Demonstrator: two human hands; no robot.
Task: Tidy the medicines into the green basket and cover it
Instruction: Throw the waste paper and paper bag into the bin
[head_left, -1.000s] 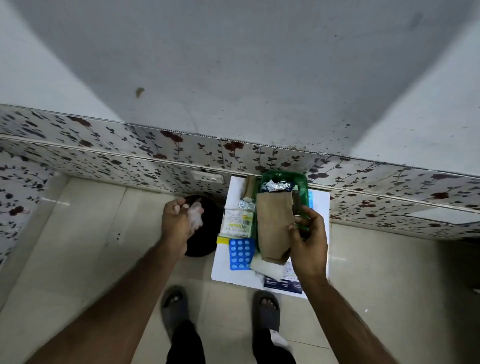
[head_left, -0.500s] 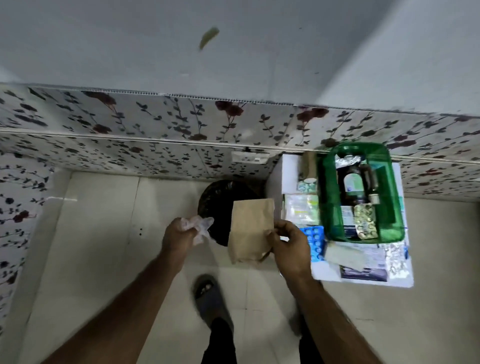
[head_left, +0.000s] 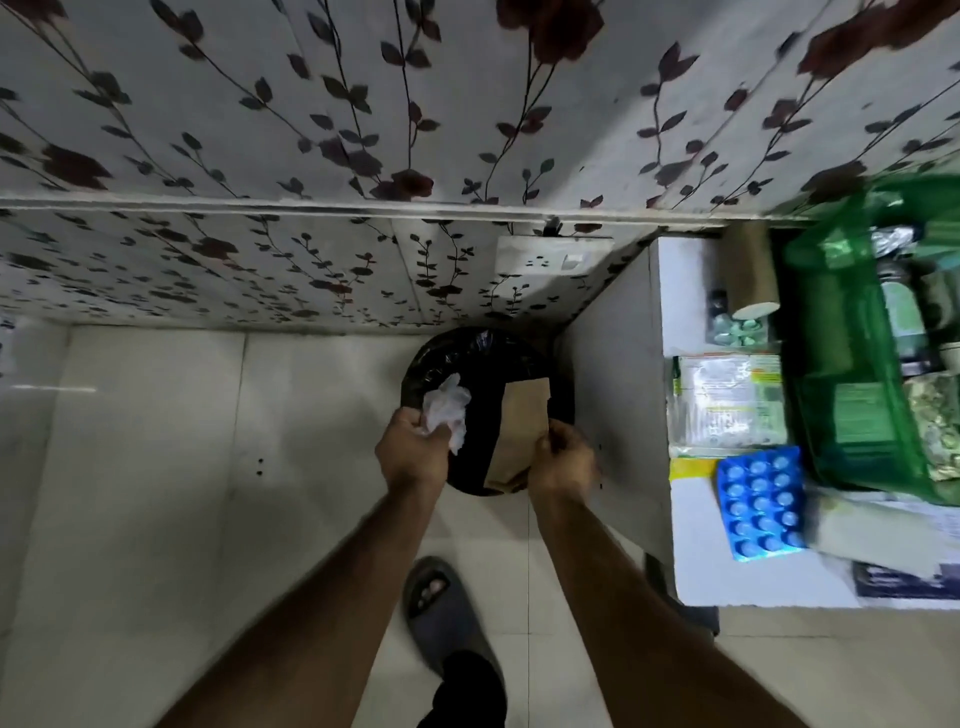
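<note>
Head view: left hand (head_left: 413, 452) is closed around a crumpled white wrapper (head_left: 445, 410), and right hand (head_left: 561, 460) pinches the lower edge of a brown paper bag (head_left: 519, 431), both held over the black-lined bin (head_left: 483, 364) on the floor. To the right, well apart from the hands, the white surface (head_left: 685, 571) carries the green basket (head_left: 852, 364) with bottles inside; a blue blister pack (head_left: 761, 504) and a sachet packet (head_left: 727, 405) lie just beside it.

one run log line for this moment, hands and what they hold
left hand: holds crumpled white wrapper | right hand: holds brown paper bag | both over black bin | green basket: uncovered
</note>
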